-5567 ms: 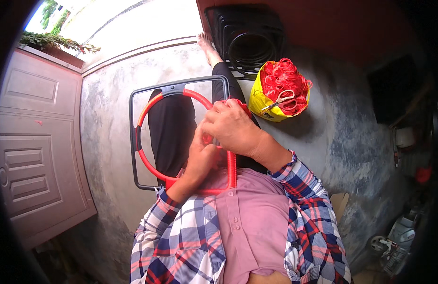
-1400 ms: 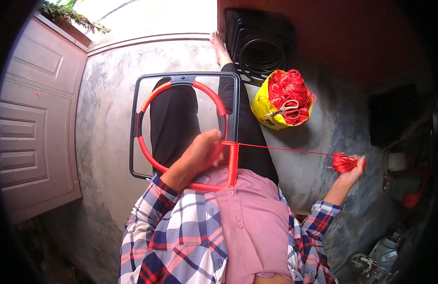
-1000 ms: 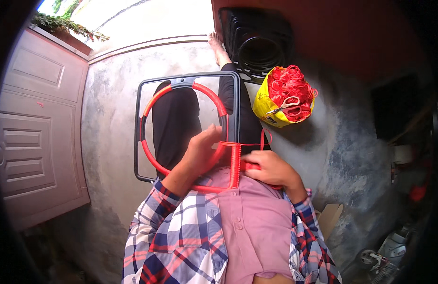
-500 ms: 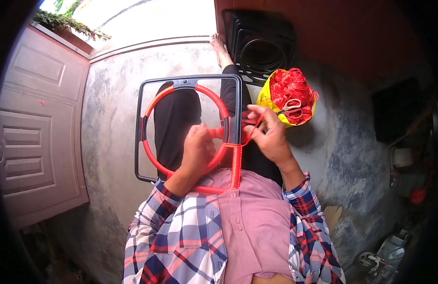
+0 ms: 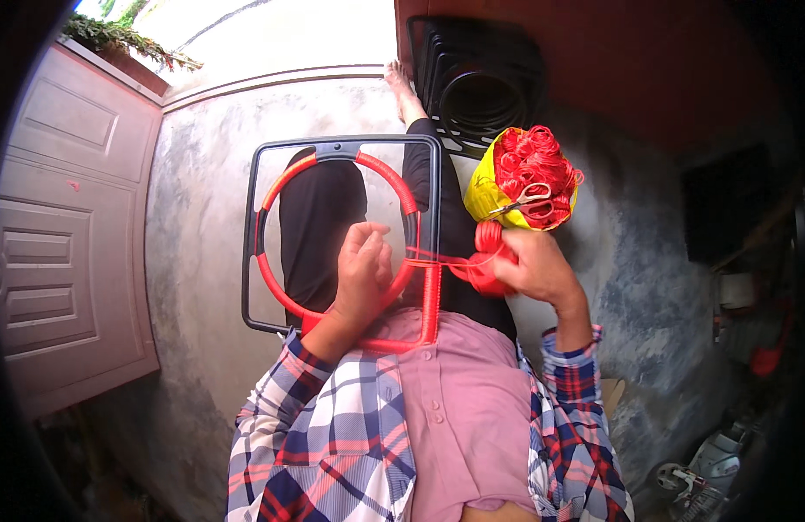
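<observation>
A black square frame (image 5: 438, 174) with an inner ring (image 5: 387, 177) lies across my lap. Red cord is wound over much of the ring and along the near right bar (image 5: 430, 304). In my right hand (image 5: 543, 265) is a bundle of red cord (image 5: 485, 265), to the right of the frame. Taut strands run from the bundle across to the frame's right bar. My left hand (image 5: 364, 268) is curled closed inside the ring, beside its right side. Whatever its fingers hold, if anything, is hidden.
Beyond my right hand stands a yellow bag (image 5: 483, 187) full of red cord, with scissors (image 5: 526, 202) on top. Several black frames (image 5: 476, 83) are stacked farther off, near my bare foot (image 5: 401, 83). A panelled door (image 5: 67, 235) is at the left.
My right hand has moved right and nearer, drawing the red bundle out on the right side of the frame. The left hand, earlier by the red bundle, is now apart from it.
</observation>
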Action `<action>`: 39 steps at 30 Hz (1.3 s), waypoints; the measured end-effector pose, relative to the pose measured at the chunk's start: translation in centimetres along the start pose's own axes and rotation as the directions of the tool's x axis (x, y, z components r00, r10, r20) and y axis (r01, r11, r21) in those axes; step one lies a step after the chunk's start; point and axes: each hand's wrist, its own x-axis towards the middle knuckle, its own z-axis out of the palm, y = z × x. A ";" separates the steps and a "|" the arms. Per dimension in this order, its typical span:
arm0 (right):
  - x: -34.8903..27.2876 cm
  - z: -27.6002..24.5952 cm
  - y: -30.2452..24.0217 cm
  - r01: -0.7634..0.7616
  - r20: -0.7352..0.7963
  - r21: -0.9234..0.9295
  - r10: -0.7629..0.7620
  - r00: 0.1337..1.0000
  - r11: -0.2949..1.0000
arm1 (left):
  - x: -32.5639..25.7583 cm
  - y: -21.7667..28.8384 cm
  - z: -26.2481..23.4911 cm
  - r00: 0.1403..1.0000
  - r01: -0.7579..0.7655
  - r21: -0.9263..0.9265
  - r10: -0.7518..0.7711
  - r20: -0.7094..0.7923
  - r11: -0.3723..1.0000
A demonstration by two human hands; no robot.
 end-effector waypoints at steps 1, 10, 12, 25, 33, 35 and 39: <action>-1.3 0.2 2.4 -0.057 0.230 0.019 0.051 0.972 0.998 | 0.2 0.1 0.2 0.997 0.073 -0.024 -0.073 -0.020 0.997; -11.4 -0.3 15.8 0.376 -0.272 0.926 0.737 0.619 0.027 | 0.7 0.1 0.1 0.975 0.208 0.108 -0.214 0.055 0.972; -11.4 1.1 17.9 0.366 -0.201 0.925 0.688 0.697 -0.101 | 0.8 0.1 0.3 0.968 0.234 0.099 -0.241 0.074 0.967; -1.9 5.6 2.3 -0.328 0.244 0.826 0.234 0.941 0.459 | 0.8 0.6 0.6 0.909 0.385 -0.032 -0.372 0.188 0.923; -6.0 6.4 2.4 -0.162 0.061 0.963 0.410 0.910 0.216 | 1.0 0.7 0.8 0.890 0.438 -0.061 -0.422 0.174 0.897; -5.9 6.4 2.1 -0.139 0.006 0.961 0.485 0.875 0.239 | 0.8 0.5 0.7 0.881 0.459 -0.051 -0.447 0.158 0.887; -6.2 6.9 2.9 -0.130 -0.017 0.952 0.471 0.882 0.278 | 0.6 0.7 0.8 0.867 0.490 -0.116 -0.469 0.169 0.864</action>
